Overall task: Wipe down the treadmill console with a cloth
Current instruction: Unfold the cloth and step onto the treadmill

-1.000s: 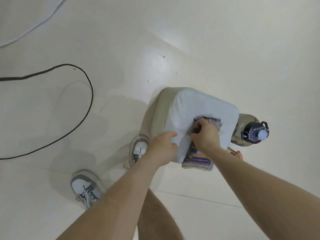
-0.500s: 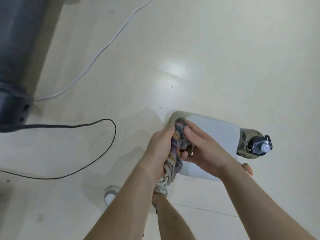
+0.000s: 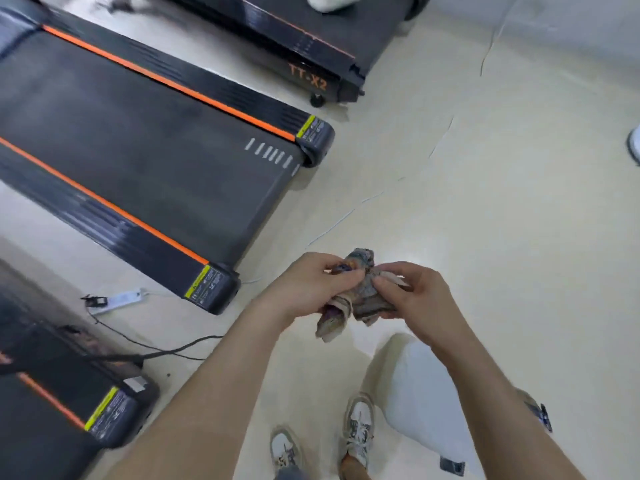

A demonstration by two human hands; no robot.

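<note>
A crumpled, multicoloured striped cloth [image 3: 360, 292] hangs in the air between both my hands, in front of me above the floor. My left hand [image 3: 304, 285] grips its left side with curled fingers. My right hand [image 3: 412, 292] pinches its right side between thumb and fingers. A black treadmill deck with orange stripes [image 3: 145, 147] lies to the left. No treadmill console is in view.
A second treadmill [image 3: 311, 32] lies at the top, a third [image 3: 59, 400] at bottom left. A white power strip [image 3: 117, 301] and black cable [image 3: 156, 348] lie on the floor. A white cushioned stool [image 3: 415, 386] stands by my feet [image 3: 358, 427].
I have lifted the cloth off the white stool and taken it in both hands. My view has swung up and left, from the stool and bottle to the treadmills.
</note>
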